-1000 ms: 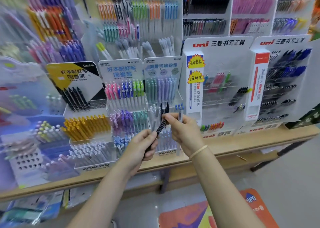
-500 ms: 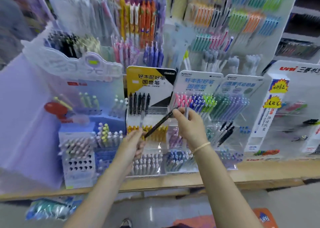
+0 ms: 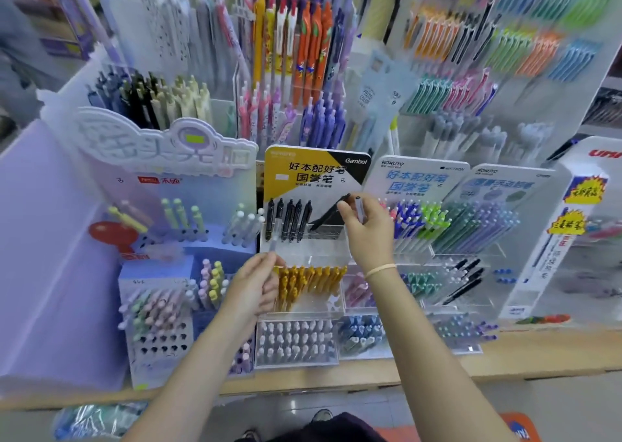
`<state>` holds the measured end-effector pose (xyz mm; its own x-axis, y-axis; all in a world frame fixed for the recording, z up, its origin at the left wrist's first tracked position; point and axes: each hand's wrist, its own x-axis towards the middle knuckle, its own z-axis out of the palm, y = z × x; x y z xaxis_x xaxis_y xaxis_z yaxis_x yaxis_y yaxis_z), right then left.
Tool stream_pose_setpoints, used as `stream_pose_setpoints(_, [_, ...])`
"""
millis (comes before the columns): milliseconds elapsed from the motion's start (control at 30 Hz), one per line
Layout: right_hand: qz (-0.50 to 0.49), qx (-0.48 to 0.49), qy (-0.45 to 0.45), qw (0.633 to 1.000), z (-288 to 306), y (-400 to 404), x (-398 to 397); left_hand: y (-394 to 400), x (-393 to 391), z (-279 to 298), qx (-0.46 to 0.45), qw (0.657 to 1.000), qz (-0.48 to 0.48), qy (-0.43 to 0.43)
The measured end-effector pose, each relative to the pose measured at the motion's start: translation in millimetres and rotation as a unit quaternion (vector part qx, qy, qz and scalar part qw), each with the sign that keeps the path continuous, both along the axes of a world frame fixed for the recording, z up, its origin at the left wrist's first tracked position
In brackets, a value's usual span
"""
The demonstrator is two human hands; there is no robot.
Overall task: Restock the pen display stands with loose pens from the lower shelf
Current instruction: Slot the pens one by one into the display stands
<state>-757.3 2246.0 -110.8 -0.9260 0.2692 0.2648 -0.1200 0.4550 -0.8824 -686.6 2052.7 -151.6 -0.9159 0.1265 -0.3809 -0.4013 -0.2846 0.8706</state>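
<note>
- While the right hand [image 3: 365, 229] is lowering a black pen [image 3: 328, 216] at a slant into the top tier of the yellow-and-black Gambol stand [image 3: 316, 172], it is also pinching a second, grey-barrelled pen [image 3: 359, 208] upright between its fingers.
- Inside that top tier, five black pens [image 3: 289, 219] are already standing at the left, and the slanted pen is going in to their right, where open room is remaining.
- Below the Gambol stand's top tier, the left hand [image 3: 257, 285] is curling round a pale, translucent pen [image 3: 274, 239], tip pointing up in front of the black row.
- Lower in the same stand, the yellow pens [image 3: 309, 287] and the white-capped pens [image 3: 294, 342] are looking well filled, so little seems needed there.
- Right of the Gambol stand, the Kokuyo stands [image 3: 417, 179] are holding full upper rows, though their clear middle trays are looking sparse.
- Judging from this, restocking is partway along: one pen going in, two in hand, gaps left.
</note>
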Motion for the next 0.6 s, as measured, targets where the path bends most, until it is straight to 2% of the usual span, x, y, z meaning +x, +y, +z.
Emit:
stream_pose_setpoints(167, [0.042, 0.05, -0.03, 0.997, -10.0, -6.1, -11.2, 0.4, -11.7, 2.3, -0.005, 1.0, 0.0, -0.004])
stream_pose_setpoints(467, [0.071, 0.029, -0.09, 0.993, -13.8, -19.9, -24.9, 1.2, -23.6, 3.7, 0.018, 1.0, 0.008, -0.008])
stream_pose_setpoints(600, [0.055, 0.047, -0.077, 0.994, -13.6, -19.2, -23.4, -0.6, -24.0, 5.4, 0.037, 0.999, -0.008, 0.008])
